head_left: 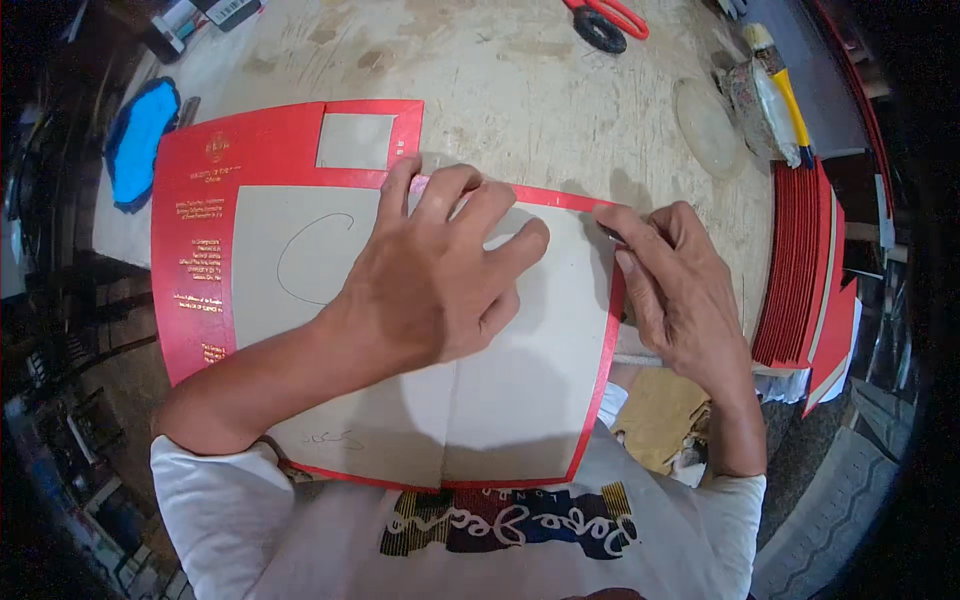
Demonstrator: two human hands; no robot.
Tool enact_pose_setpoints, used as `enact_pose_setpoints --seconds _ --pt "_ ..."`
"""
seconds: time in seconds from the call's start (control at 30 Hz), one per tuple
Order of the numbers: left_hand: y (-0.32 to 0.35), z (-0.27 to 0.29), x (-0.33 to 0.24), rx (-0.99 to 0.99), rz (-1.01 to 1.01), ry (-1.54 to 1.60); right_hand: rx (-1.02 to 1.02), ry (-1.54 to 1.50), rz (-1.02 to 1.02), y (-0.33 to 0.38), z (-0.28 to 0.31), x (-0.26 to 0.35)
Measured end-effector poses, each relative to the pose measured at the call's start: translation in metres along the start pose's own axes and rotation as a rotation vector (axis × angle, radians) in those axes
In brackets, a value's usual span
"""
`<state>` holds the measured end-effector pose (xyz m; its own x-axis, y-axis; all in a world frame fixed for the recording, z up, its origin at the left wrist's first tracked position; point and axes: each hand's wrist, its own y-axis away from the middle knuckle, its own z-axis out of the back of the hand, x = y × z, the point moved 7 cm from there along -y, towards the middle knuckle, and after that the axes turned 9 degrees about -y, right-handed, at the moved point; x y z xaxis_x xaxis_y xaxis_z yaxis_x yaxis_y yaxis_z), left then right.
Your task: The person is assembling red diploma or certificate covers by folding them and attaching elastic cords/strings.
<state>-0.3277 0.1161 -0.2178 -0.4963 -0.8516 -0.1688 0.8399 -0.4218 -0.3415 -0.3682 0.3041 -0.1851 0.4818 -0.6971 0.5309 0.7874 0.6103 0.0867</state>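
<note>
Book cover (530, 400), grey inside with a narrow red border, lies open on the worktable (480, 120), its near edge reaching towards the wearer's shirt (330, 540). That near part seems to stand out past the table, so we judge that heavy pressure there could tip it or bend it at the crease. The left hand (430, 265) lies across the middle, fingers spread and bent, grasping nothing; if it bears unevenly, the board could slide or pick up marks. The right hand (685, 285) has finger and thumb narrow at the far right corner. We cannot tell whether the dark sliver between them is a tool; a hard tug could tear or wrinkle the red edging.

Beside the right forearm we see tan cloth (660, 415). The stack of red covers (795, 270) limits elbow room on that side, while a gold-lettered red sheet (190, 230) crowds the left. Farther off sit a blue-filled dish (145, 145), a translucent disc (708, 125), a yellow-handled brush (785, 95) and red-handled scissors (625, 18), all clear of the fingers.
</note>
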Motion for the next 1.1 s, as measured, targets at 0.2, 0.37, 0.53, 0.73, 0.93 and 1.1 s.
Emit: enact_pose_setpoints --seconds 0.2,0.37,0.53,0.73,0.93,1.1 --pt "-0.015 0.011 0.001 -0.077 -0.074 0.03 -0.08 -0.424 0.01 0.049 0.013 0.01" --pt "-0.023 0.029 -0.032 -0.209 -0.079 -0.083 -0.107 -1.261 -0.287 0.121 0.013 -0.004" --pt "0.016 0.105 -0.107 -0.161 -0.027 -0.198 -0.103 -1.781 -0.302 0.169 0.009 -0.01" --pt "0.175 0.128 -0.145 0.201 0.8 0.517 -0.033 -1.946 -0.267 0.192 0.011 -0.009" --pt "0.287 0.078 -0.151 -0.221 1.354 1.059 0.047 -1.945 -0.223 0.206 0.01 0.008" --pt "0.27 0.093 -0.171 -0.555 1.343 1.067 0.012 -1.911 -0.232 0.233 0.008 0.009"
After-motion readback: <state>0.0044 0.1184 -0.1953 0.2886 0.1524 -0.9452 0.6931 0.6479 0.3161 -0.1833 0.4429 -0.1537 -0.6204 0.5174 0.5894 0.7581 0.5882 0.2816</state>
